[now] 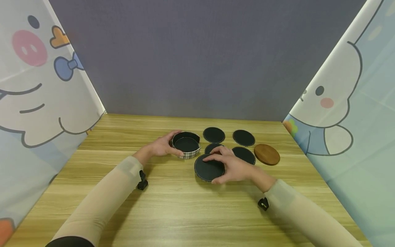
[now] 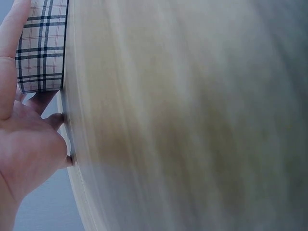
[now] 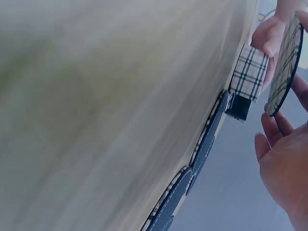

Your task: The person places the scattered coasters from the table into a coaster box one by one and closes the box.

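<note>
Steadying the plaid-walled holder (image 1: 190,155) was the left hand's (image 1: 163,145) job, and from my distant post I could make it out nicely: thumb along the near side, fingers round behind, spread wide and hugging the wall, the holder sitting flat on the bench (image 1: 185,209).

Over to the right hand (image 1: 234,168), and there was the live action! Its fingers were partly open, just as far as the load demanded, pinching a black-topped coaster (image 1: 207,169). The right wrist view gave me its plaid underside, raised off the bench, to the right of the left fingers and a little nearer than the holder, the two apart.

So I called it the carrying step: one coaster up, holder braced, nothing let go. The holder's mouth was open at the top, with a gap in its wall facing the right fingers. To my eye the next move called for a shift leftward and away, the coaster kept level and high enough to clear that rim, the left grip firm.

Beyond the right fingers lay more black discs, one (image 1: 212,148) half hidden behind the knuckles, another (image 1: 244,155) beside it, two (image 1: 214,134) (image 1: 244,137) farther out. Right of those fingers, untouched, rested a wooden disc (image 1: 266,154).
</note>
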`<state>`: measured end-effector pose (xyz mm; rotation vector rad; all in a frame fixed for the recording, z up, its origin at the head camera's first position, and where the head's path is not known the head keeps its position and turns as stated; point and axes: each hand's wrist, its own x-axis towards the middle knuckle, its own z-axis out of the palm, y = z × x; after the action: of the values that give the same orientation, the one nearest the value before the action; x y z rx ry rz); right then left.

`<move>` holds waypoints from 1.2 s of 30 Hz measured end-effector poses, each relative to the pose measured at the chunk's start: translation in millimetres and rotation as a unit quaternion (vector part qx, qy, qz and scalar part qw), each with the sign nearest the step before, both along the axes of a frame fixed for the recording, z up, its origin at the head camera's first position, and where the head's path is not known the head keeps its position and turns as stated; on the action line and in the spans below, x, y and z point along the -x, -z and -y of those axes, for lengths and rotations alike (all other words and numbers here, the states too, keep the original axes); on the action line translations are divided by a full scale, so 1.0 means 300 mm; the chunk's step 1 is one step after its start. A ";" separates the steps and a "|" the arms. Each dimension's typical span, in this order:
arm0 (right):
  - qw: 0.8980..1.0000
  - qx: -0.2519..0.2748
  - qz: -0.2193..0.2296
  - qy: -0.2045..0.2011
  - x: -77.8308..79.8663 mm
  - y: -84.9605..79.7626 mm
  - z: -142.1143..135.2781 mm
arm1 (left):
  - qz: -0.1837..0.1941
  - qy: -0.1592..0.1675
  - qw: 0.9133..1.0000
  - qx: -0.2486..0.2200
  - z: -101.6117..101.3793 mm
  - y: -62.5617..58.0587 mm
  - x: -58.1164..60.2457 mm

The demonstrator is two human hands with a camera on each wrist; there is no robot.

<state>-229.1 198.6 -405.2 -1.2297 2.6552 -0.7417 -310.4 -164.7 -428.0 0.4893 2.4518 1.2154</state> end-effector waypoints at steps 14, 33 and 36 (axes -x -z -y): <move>0.999 0.005 0.003 0.052 0.131 -0.024 0.051 | 0.003 0.002 1.000 -0.016 0.005 0.008 -0.002; 0.995 -0.018 0.040 0.088 0.291 -0.013 0.212 | 0.011 0.014 1.000 -0.023 0.006 0.007 0.006; 0.995 -0.018 0.046 0.091 0.306 -0.013 0.240 | 0.020 0.022 0.999 -0.037 0.007 0.008 0.006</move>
<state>-320.8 126.4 -401.3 -0.9288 2.7178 -0.7506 -312.2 -166.7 -430.6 0.5301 2.3570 1.2897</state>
